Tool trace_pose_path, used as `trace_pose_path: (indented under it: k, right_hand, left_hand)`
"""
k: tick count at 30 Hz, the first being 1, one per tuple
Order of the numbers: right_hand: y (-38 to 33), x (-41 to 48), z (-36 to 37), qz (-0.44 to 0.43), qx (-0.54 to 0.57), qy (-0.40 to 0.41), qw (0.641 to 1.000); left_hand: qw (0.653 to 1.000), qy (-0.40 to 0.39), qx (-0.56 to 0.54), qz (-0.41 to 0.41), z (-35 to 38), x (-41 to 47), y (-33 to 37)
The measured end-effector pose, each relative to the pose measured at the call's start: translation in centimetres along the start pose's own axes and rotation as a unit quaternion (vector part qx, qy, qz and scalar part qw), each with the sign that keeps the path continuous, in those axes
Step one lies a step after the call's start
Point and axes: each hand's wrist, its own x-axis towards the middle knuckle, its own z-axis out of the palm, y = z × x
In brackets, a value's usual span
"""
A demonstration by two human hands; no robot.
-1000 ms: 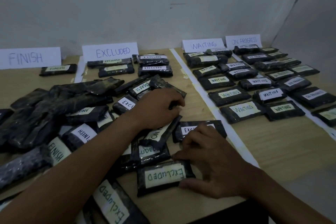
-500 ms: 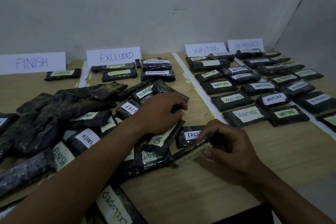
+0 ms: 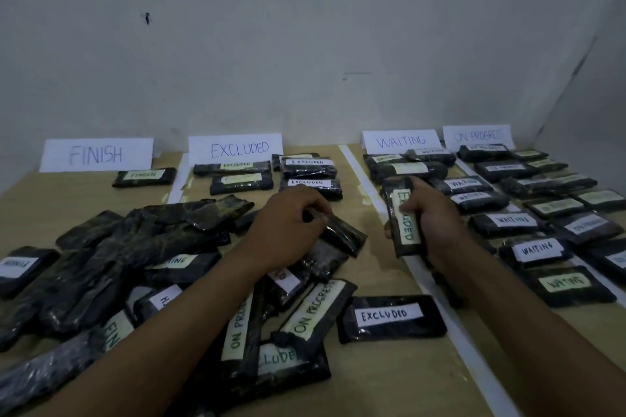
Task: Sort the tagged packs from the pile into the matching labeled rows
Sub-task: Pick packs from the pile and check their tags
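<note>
My right hand [image 3: 428, 220] holds a dark pack tagged EXCLUDED [image 3: 403, 218] upright above the white tape line, thumb on its label. My left hand [image 3: 288, 230] grips a dark pack [image 3: 342, 235] at the pile's right edge, its tag hidden. The pile [image 3: 118, 264] of dark wrapped packs covers the left front of the table. Another EXCLUDED pack [image 3: 389, 315] lies flat in front. Paper signs at the back read FINISH [image 3: 96, 154], EXCLUDED [image 3: 237, 149], WAITING [image 3: 399, 140] and ON PROGRESS [image 3: 477, 136], each with packs below.
White tape strips [image 3: 359, 173] divide the wooden table [image 3: 379, 379] into rows. The WAITING row [image 3: 538, 249] and ON PROGRESS row [image 3: 542, 183] hold several packs at the right. A grey wall stands close behind the signs. One FINISH pack [image 3: 144, 176] lies alone at the far left.
My right hand lifted the EXCLUDED pack from the table's front and raised it up and away, turning it upright. My left hand stayed at the pile and closed on a pack.
</note>
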Motion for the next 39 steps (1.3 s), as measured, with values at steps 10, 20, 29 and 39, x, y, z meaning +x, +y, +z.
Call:
trace_pose_path:
  k: [10,20,29,39]
  right_hand:
    - [1.7,5.0,2.3,-0.042,-0.04,-0.016,0.998]
    - [3.4,6.2,4.1,-0.143,-0.263,-0.022,0.954]
    - [5.0,7.4,4.5,-0.233,-0.509,-0.04,0.828]
    - [4.9,7.9,3.9,-0.328,-0.547,-0.025,0.77]
  left_hand:
    - [0.945,-0.222,0.24,0.017,0.0,2.0,-1.5]
    - [0.961,-0.227,0.155,0.032,-3.2,0.5,-3.0]
    - [0.962,-0.244,0.122,0.004,-4.6,0.8,-4.4]
    - [0.966,-0.229,0.118,-0.009,-4.7,0.4,-4.3]
